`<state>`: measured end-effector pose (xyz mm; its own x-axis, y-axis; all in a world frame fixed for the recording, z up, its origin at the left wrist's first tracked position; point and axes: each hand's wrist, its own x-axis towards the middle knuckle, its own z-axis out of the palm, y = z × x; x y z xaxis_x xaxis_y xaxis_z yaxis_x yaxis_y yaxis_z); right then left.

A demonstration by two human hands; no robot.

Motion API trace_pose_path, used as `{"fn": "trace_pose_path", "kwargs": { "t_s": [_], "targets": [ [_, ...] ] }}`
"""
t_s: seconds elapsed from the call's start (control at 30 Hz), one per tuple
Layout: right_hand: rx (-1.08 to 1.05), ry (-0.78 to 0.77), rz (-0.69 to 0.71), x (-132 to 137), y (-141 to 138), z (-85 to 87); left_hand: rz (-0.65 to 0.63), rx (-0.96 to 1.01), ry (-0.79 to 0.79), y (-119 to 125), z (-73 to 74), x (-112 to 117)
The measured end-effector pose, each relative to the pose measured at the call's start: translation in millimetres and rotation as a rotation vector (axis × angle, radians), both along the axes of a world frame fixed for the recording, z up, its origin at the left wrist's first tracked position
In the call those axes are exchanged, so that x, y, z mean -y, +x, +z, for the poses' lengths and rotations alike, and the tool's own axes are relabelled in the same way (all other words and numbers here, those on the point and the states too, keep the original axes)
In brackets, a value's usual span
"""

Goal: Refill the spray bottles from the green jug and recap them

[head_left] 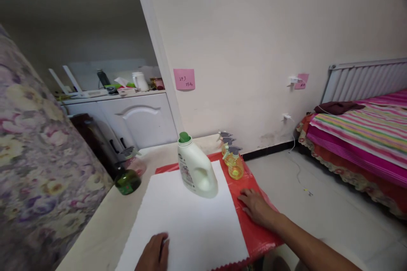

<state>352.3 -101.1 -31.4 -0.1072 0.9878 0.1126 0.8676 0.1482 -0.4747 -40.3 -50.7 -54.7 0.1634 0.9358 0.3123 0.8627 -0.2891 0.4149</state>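
Observation:
My left hand (154, 252) rests at the near edge of a white sheet (193, 224), with a small gap between thumb and forefinger and nothing visible in it. On the red plastic cover (244, 184), my right hand (256, 207) lies flat with its fingers stretched out, holding nothing. A large pale detergent jug (193, 167) with a green spout stands upright on the sheet, beyond both hands and touched by neither. Several spray bottles stand in a row along the right back, the nearest a yellow spray bottle (235, 167) just beyond my right hand.
A dark green pump bottle (127, 182) and a pinkish spray bottle (136, 164) stand on the table's left side. Floral fabric (38, 169) hangs at the left. Behind are a white cabinet (143, 125) and wall; a bed (365, 131) stands at the right.

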Motion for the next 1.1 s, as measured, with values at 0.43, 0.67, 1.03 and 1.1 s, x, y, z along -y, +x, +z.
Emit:
{"fn": "trace_pose_path", "kwargs": {
  "t_s": [0.43, 0.67, 1.03, 1.1],
  "targets": [
    [0.025, -0.013, -0.004, 50, -11, -6.6, -0.119, 0.022, 0.08, -11, -8.6, 2],
    [-0.008, 0.057, -0.068, 82, -30, -13.0, -0.196, 0.058, 0.185, -18, -18.3, 10],
    [-0.059, 0.228, -0.127, 117, -58, -32.1, -0.333, -0.005, 0.425, -34, -47.7, 24],
    [-0.068, 0.258, -0.123, 119, -63, -35.1, -0.348, -0.029, 0.45, -36, -50.3, 28]
  ]
}}
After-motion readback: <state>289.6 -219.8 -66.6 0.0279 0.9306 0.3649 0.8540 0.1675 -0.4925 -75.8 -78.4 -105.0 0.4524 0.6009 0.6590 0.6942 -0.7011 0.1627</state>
